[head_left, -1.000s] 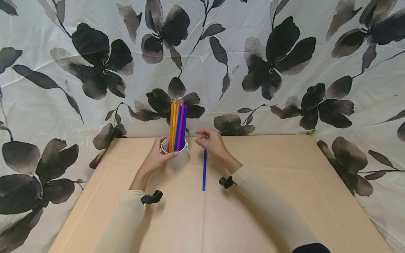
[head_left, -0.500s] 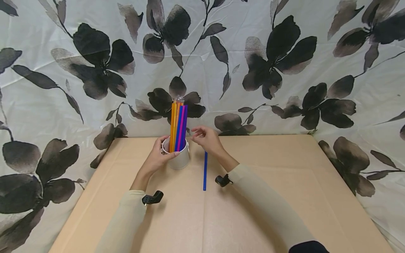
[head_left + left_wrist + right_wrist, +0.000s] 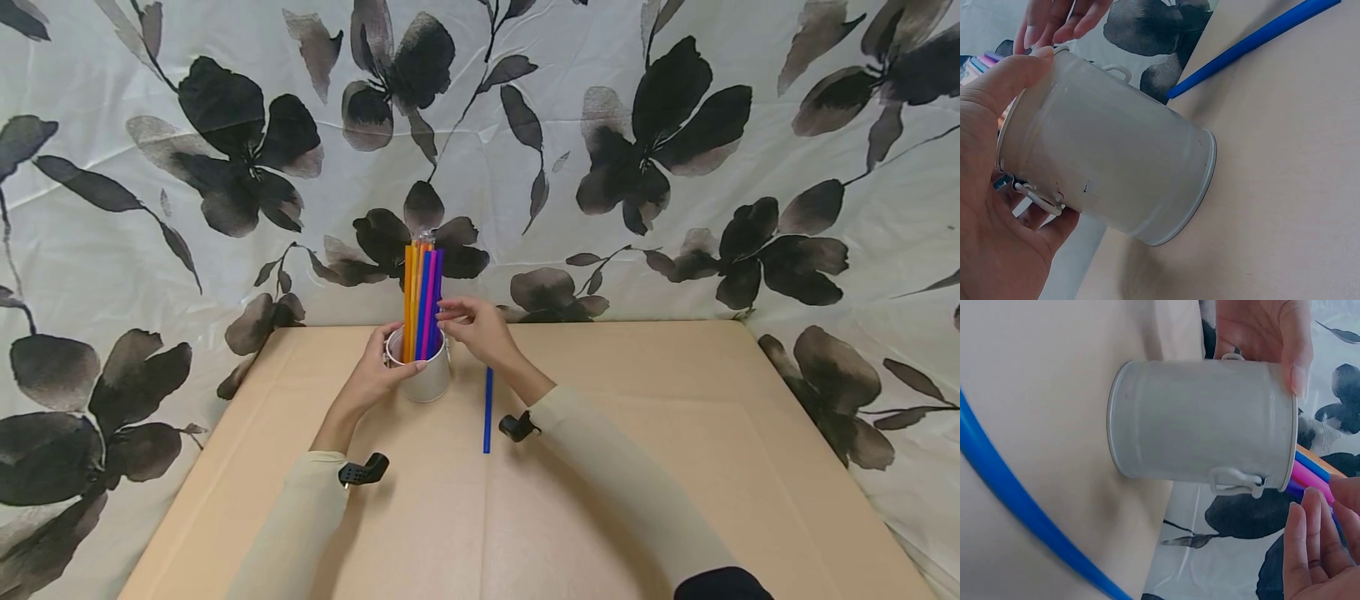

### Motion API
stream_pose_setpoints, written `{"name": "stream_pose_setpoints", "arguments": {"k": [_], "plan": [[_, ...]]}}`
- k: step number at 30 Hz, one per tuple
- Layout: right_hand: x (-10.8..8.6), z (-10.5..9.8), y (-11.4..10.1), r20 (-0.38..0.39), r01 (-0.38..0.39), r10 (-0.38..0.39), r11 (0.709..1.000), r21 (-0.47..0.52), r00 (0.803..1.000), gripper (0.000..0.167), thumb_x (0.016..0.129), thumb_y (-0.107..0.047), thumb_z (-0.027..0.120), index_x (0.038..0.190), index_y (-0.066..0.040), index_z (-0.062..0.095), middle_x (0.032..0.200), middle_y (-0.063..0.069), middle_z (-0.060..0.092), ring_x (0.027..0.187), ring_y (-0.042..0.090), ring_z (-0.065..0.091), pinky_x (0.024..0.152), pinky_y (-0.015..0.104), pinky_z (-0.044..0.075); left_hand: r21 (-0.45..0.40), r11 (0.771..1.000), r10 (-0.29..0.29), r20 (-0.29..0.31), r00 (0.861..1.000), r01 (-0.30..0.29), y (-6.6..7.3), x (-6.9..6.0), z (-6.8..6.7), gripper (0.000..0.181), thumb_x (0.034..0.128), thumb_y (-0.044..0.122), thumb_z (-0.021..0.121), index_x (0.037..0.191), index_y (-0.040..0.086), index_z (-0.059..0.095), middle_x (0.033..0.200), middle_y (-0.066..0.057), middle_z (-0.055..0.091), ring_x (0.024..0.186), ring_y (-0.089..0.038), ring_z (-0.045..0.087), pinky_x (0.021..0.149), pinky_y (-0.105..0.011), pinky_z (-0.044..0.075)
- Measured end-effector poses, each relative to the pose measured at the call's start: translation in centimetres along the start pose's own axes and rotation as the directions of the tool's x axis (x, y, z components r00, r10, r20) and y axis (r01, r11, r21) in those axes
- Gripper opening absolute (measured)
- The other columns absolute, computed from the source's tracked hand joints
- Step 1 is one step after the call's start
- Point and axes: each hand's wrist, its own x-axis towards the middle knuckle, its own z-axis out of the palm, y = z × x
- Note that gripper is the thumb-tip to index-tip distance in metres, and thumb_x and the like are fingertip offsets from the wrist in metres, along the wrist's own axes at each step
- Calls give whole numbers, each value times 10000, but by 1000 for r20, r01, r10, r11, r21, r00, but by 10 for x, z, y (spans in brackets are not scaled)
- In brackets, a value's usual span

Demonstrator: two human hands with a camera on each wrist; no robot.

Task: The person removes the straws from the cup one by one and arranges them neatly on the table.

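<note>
A small white metal pail (image 3: 426,383) with wire-handle loops stands on the table in the head view. Orange, blue, pink and purple straws (image 3: 422,300) stand upright in it. My left hand (image 3: 372,367) grips the pail's left side, its thumb over the rim, as the left wrist view shows. Beside the straws, at the pail's right, is my right hand (image 3: 480,332). Its fingers are extended and close to the purple straw (image 3: 1295,487); whether they touch it is hard to tell. A blue straw (image 3: 488,412) lies on the table below the right hand, its far end hidden.
The beige table (image 3: 645,483) has its far edge just behind the pail. A white cloth with dark flowers (image 3: 525,200) hangs behind and at both sides. Clear plastic (image 3: 424,235) shows at the straws' tops. Black wrist cameras (image 3: 363,469) sit on both sleeves.
My right hand has moved left, from above the loose blue straw to beside the straws in the pail. The left hand keeps its hold on the pail.
</note>
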Motion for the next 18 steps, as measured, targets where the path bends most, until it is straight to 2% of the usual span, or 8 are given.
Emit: {"name": "stream_pose_setpoints", "arguments": {"k": [5,11,18], "plan": [[0,6,-2,17,-11,11,1000,24,1000,352,953,-121,711,1302,-104,667,1152,29,742,906,150,701,802,261,599,28,999,28,-19,999,-27,-2,-2,1,945,883,289,807,1578,148,183,1609,-160,251,1478,-383,319,1214,-570,251],[1,13,-5,53,-4,2,999,43,999,366,961,-103,700,1324,-93,654,1216,64,720,893,176,702,793,269,605,15,999,49,-24,999,-48,-2,-3,2,924,872,317,815,1559,171,215,1589,-135,285,1463,-364,349,1210,-556,271],[2,20,-8,80,-4,2,1000,28,997,322,983,-55,654,1302,-93,681,1218,101,689,829,209,690,758,250,604,19,997,69,-23,997,-69,-4,-3,2,912,882,291,806,1560,149,212,1597,-147,263,1478,-371,312,1218,-564,246]]}}
